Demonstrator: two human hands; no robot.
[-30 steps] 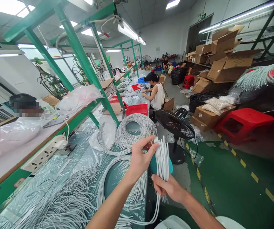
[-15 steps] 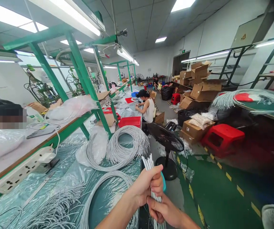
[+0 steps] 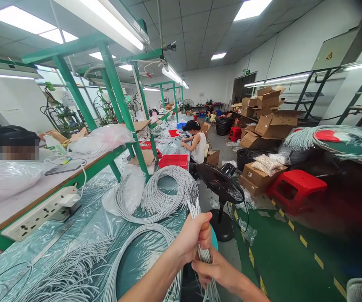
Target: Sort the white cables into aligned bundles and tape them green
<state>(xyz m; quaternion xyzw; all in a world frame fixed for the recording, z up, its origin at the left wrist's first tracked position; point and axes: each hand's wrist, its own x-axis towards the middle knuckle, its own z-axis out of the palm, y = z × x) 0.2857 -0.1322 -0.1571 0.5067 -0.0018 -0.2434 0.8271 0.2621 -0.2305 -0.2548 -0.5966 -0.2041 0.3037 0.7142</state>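
Observation:
My left hand (image 3: 194, 235) is wrapped round a bundle of thin white cables (image 3: 196, 216) just below their upright ends. Directly beneath it, my right hand (image 3: 214, 269) grips the same bundle lower down, and the cables trail off past the bottom edge. Both hands hover at the near right edge of a green workbench (image 3: 138, 251) covered in clear plastic sheet. A coil of white cables (image 3: 165, 193) lies on the bench just beyond my hands, and another loop (image 3: 137, 241) curves under my left forearm.
Loose cables (image 3: 74, 270) spread over the bench at the left. A power strip (image 3: 39, 216) sits on the shelf edge. A black floor fan (image 3: 221, 188) stands right of the bench, with a red stool (image 3: 294, 188) and cardboard boxes (image 3: 256, 172) beyond. A seated person (image 3: 196, 142) works farther along.
My left hand went from open fingers touching the cable ends to a closed grip round the bundle. Both hands drew together and lower, and the view tilted upward.

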